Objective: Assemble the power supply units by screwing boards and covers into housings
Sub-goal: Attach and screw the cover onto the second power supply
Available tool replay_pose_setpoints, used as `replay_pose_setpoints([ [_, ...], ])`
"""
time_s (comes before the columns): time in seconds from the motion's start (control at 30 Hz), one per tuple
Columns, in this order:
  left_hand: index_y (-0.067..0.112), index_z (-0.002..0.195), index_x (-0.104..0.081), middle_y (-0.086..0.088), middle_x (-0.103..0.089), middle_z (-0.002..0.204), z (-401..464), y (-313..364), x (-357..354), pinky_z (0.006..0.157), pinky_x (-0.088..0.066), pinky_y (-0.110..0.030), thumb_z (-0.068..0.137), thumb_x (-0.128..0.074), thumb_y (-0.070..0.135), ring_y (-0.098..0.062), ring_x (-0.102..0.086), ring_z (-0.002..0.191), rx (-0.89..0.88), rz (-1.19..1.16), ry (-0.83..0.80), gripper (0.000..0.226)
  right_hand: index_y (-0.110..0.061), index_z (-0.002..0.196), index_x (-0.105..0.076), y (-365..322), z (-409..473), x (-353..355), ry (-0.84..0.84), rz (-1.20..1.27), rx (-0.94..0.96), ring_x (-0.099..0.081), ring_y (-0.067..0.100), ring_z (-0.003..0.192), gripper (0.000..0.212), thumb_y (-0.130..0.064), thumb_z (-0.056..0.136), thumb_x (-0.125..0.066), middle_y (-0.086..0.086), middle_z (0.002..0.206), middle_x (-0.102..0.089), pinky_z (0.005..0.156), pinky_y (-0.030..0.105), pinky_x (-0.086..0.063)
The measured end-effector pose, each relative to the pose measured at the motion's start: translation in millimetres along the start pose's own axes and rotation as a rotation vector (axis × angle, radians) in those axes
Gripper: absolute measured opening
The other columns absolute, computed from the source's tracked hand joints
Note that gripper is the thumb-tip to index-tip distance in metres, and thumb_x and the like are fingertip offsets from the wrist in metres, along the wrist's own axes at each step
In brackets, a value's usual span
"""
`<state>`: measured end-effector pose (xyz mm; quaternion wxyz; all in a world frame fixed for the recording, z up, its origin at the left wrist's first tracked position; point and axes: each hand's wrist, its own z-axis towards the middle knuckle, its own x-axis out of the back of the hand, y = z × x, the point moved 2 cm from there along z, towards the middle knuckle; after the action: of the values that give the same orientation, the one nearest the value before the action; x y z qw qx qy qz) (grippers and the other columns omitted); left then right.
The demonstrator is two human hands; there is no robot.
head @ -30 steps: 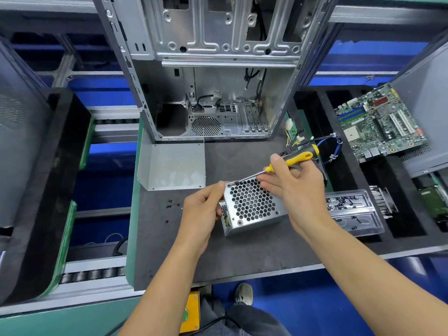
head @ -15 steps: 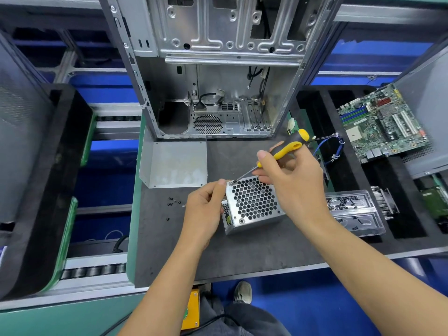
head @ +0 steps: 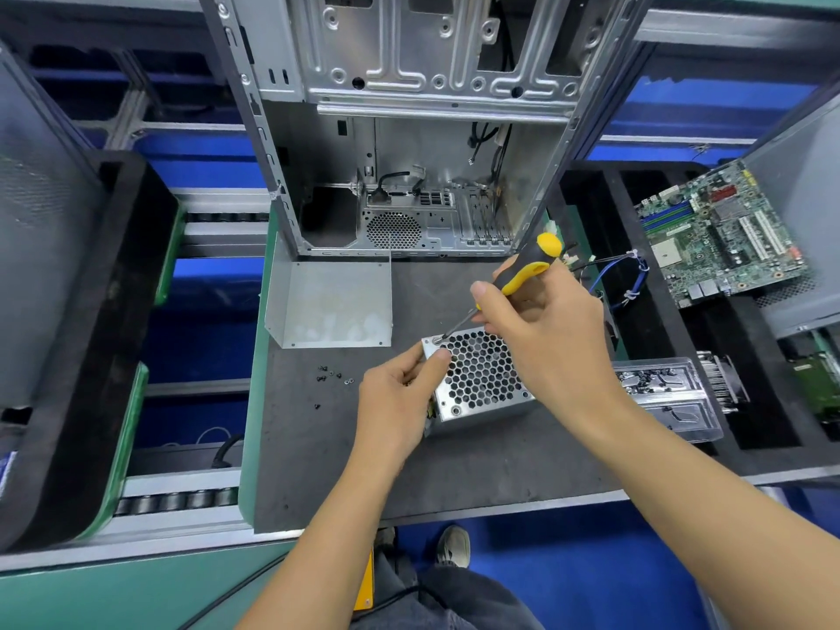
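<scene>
Head view, power supply unit: the silver power supply unit [head: 477,384] sat on the dark worktop [head: 454,470], honeycomb grille facing up, just in front of the open computer case [head: 409,152].
Head view, left hand: the left hand [head: 400,393] gripped the unit's near-left end, thumb on the top edge beside the corner screw [head: 437,341], apparently to stop the box twisting under the tool.
Head view, right hand: the right hand [head: 545,338] was closed round the yellow-and-black screwdriver [head: 522,272], the shaft slanting down and left so the tip met that far-left corner screw.
Head view, step: by my judgement a cover screw was being driven; another screw head showed at the near corner, and I could not tell how tight either was.
Head view, spare parts: loose black screws [head: 332,375] lay on the worktop just left of the hands, within easy reach; a bent metal cover plate [head: 336,302] rested behind them.
Head view, right side: a clear plastic tray [head: 672,397] lay touching or just beside the unit, and a green motherboard [head: 722,234] sat well apart.
</scene>
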<state>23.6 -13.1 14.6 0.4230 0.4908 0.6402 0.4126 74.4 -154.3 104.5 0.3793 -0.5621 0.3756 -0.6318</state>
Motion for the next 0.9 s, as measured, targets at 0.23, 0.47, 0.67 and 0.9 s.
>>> replay_pose_setpoints([
  [0.23, 0.036, 0.089, -0.078, 0.011, -0.061, 0.061, 2.3, -1.2, 1.1, 0.06, -0.04, -0.017, 0.097, -0.063, 0.032, -0.002, -0.046, 0.061, -0.051, 0.133, 0.022, 0.018, -0.031, 0.087, -0.057, -4.1, 1.7, -2.2, -0.012, -0.003, 0.029, -0.072, 0.019, 0.073, 0.02, -0.047, 0.082, -0.068, -0.005, 0.074, -0.07, 0.073, 0.048, -0.058],
  [0.47, 0.033, 0.067, -0.063, 0.018, -0.043, 0.045, 1.7, 2.5, -0.1, 0.048, -0.029, -0.008, 0.1, -0.06, 0.027, 0.001, -0.036, 0.046, -0.127, 0.259, 0.032, 0.034, -0.03, 0.089, -0.057, -4.7, 2.5, -2.9, -0.023, -0.007, 0.039, -0.071, 0.024, 0.073, 0.022, -0.048, 0.082, -0.068, -0.003, 0.073, -0.07, 0.072, 0.049, -0.058],
  [0.67, 0.019, 0.065, -0.059, 0.013, -0.038, 0.046, 2.1, 1.1, 0.1, 0.047, -0.024, -0.016, 0.1, -0.058, 0.028, -0.006, -0.029, 0.048, -0.191, 0.36, 0.067, 0.037, -0.03, 0.09, -0.057, -4.8, 3.0, -3.1, -0.021, -0.023, 0.053, -0.072, 0.021, 0.073, 0.021, -0.047, 0.083, -0.068, -0.004, 0.074, -0.07, 0.072, 0.047, -0.058],
  [0.9, 0.028, 0.059, -0.05, 0.014, -0.039, 0.043, 1.1, 1.3, -1.4, 0.046, -0.025, -0.014, 0.101, -0.057, 0.026, -0.005, -0.033, 0.045, -0.219, 0.388, 0.086, 0.043, -0.03, 0.089, -0.057, -5.3, 1.5, -2.1, -0.023, -0.019, 0.05, -0.071, 0.02, 0.073, 0.019, -0.045, 0.084, -0.068, -0.004, 0.074, -0.071, 0.072, 0.048, -0.058],
])
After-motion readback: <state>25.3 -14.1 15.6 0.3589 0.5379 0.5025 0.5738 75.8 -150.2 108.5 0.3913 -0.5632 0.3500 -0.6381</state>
